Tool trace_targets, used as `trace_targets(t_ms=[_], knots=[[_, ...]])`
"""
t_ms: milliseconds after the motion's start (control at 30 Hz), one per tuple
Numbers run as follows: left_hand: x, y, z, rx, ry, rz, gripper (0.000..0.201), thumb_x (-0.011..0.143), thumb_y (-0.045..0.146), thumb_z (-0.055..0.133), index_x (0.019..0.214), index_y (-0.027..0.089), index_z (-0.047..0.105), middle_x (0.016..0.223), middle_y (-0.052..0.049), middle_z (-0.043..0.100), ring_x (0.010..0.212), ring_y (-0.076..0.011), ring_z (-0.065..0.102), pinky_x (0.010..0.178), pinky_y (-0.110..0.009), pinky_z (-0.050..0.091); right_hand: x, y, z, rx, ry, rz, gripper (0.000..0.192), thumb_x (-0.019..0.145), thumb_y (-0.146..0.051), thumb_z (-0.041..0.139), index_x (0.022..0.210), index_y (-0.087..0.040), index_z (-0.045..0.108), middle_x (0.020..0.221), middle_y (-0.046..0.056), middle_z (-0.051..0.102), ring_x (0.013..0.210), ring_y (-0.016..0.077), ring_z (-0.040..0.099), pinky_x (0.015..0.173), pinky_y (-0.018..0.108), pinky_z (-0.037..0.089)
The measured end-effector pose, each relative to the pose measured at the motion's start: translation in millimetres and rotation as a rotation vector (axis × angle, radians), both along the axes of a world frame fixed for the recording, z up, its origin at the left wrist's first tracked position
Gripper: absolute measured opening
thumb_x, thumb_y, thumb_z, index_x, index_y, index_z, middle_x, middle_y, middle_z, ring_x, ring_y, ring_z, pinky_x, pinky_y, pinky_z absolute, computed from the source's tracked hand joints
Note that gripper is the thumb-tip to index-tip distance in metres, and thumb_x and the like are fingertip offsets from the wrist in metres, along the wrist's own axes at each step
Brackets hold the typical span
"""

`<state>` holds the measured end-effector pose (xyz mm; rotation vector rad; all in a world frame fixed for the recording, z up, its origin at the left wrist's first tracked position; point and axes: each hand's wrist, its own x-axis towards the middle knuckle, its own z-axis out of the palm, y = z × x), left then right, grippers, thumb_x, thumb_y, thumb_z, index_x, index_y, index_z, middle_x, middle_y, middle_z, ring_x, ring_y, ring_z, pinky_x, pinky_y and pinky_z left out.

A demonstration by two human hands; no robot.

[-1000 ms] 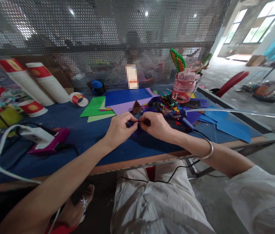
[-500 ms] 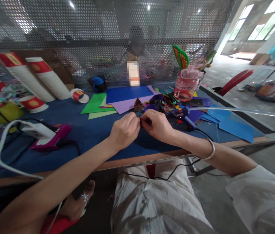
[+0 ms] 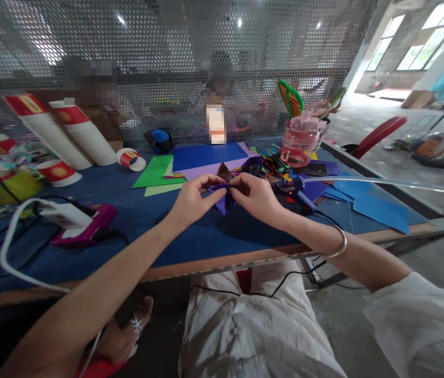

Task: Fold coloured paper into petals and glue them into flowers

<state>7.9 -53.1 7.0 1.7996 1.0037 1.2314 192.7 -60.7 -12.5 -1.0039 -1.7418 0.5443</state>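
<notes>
Far left end of the desk point(image 3: 135, 231), blue-topped: stacks of red-and-white paper cups point(image 3: 48, 131) lying tilted toward the back edge, one loose cup point(image 3: 131, 159) on its side near them. In front of those, a white charger block on a magenta case point(image 3: 83, 226), white cable looping off the front edge. Mid-desk near the back edge: green, blue and lilac paper sheets point(image 3: 194, 160) overlapping flat.

Left hand point(image 3: 192, 202) pinches the left end of a small purple folded paper piece point(image 3: 222, 195), fingers closed on it. The piece is dark purple-blue, creased, with a flat top edge between the two hands and a pointed fold hanging below; held just above the desk, middle of the front half. Right hand point(image 3: 257, 197) grips its right end, thumb and fingers closed, silver bangle point(image 3: 338, 244) on the wrist.

Right of the hands: blue glue gun point(image 3: 302, 191) lying among paper scraps, pink lidded jar point(image 3: 300, 139) near the back right corner, blue sheets point(image 3: 379, 207) at the right edge.
</notes>
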Motion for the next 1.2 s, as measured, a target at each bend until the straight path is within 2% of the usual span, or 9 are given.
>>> trace_targets(t_ms=[100,167,267,367,500,600,733,967,1200], knots=[[-1.2,-3.1,4.7,-0.258,-0.105,-0.128,0.042,0.068,0.034,0.085,0.105,0.017,0.074,0.092,-0.006,0.076,0.076,-0.0165,0.069,0.069,-0.028,0.059,0.5,1.7,0.2,-0.028,0.047,-0.015,0.009,0.084,-0.025,0.063,0.089,-0.019,0.068,0.079,0.000,0.072,0.070,0.0139,0.063,0.066,0.027,0.048],[-2.4,-4.4,6.9,-0.392,-0.163,-0.192,0.046,0.067,0.038,0.087,0.106,0.017,0.074,0.086,-0.005,0.075,0.071,-0.0160,0.067,0.064,-0.027,0.060,0.5,2.3,0.3,-0.039,0.069,-0.021,0.010,0.085,-0.027,0.062,0.088,-0.019,0.068,0.080,0.000,0.072,0.071,0.0142,0.062,0.066,0.026,0.047],[-2.5,-5.1,6.9,-0.444,-0.204,-0.213,0.042,0.065,0.041,0.089,0.095,0.015,0.074,0.083,-0.004,0.073,0.072,-0.0166,0.067,0.064,-0.028,0.063,0.5,1.7,1.1,-0.050,0.087,-0.034,0.010,0.086,-0.029,0.061,0.087,-0.019,0.066,0.081,0.000,0.071,0.071,0.0140,0.062,0.066,0.026,0.047],[0.1,-5.9,4.3,-0.440,-0.197,-0.194,0.038,0.072,0.045,0.084,0.091,0.015,0.072,0.082,-0.005,0.072,0.075,-0.0182,0.067,0.062,-0.030,0.064,1.1,0.5,2.9,-0.046,0.065,-0.061,0.008,0.085,-0.027,0.062,0.085,-0.019,0.064,0.080,0.000,0.071,0.069,0.0133,0.060,0.066,0.026,0.046],[4.2,-8.0,0.6,-0.432,-0.187,-0.222,0.034,0.084,0.044,0.073,0.100,0.015,0.069,0.085,-0.005,0.070,0.077,-0.0196,0.069,0.059,-0.031,0.065,2.1,0.2,4.5,-0.027,0.017,-0.097,0.005,0.085,-0.024,0.062,0.083,-0.019,0.062,0.079,-0.001,0.070,0.067,0.0125,0.059,0.064,0.026,0.044],[5.2,-8.0,-3.3,-0.380,-0.115,-0.183,0.024,0.088,0.039,0.067,0.095,0.016,0.064,0.073,0.000,0.064,0.064,-0.0161,0.066,0.056,-0.030,0.063,1.9,0.5,3.4,0.012,-0.058,-0.087,0.005,0.085,-0.021,0.063,0.081,-0.019,0.061,0.077,-0.001,0.068,0.066,0.0123,0.057,0.064,0.025,0.043],[3.8,-6.5,-9.1,-0.258,0.077,-0.106,0.017,0.094,0.031,0.054,0.084,0.017,0.056,0.058,0.003,0.060,0.046,-0.0122,0.060,0.046,-0.021,0.051,1.5,1.4,-0.7,0.109,-0.221,-0.062,0.006,0.083,-0.013,0.062,0.086,-0.018,0.062,0.083,0.002,0.069,0.073,0.0147,0.061,0.069,0.027,0.045],[2.1,-8.9,-10.9,-0.098,0.267,-0.057,0.019,0.093,0.023,0.048,0.075,0.019,0.052,0.048,0.005,0.056,0.036,-0.0096,0.053,0.039,-0.017,0.038,5.3,2.6,-5.6,0.355,-0.536,-0.116,0.007,0.093,-0.014,0.060,0.090,-0.019,0.064,0.094,0.008,0.069,0.088,0.0203,0.062,0.077,0.031,0.047],[4.7,-8.5,-8.2,-0.122,0.252,-0.040,0.017,0.091,0.023,0.049,0.074,0.019,0.053,0.047,0.005,0.056,0.034,-0.0098,0.052,0.039,-0.018,0.039,6.6,1.2,-5.7,0.486,-0.688,-0.112,0.027,0.105,-0.021,0.045,0.090,-0.016,0.066,0.090,0.012,0.068,0.086,0.0220,0.060,0.077,0.033,0.048]])
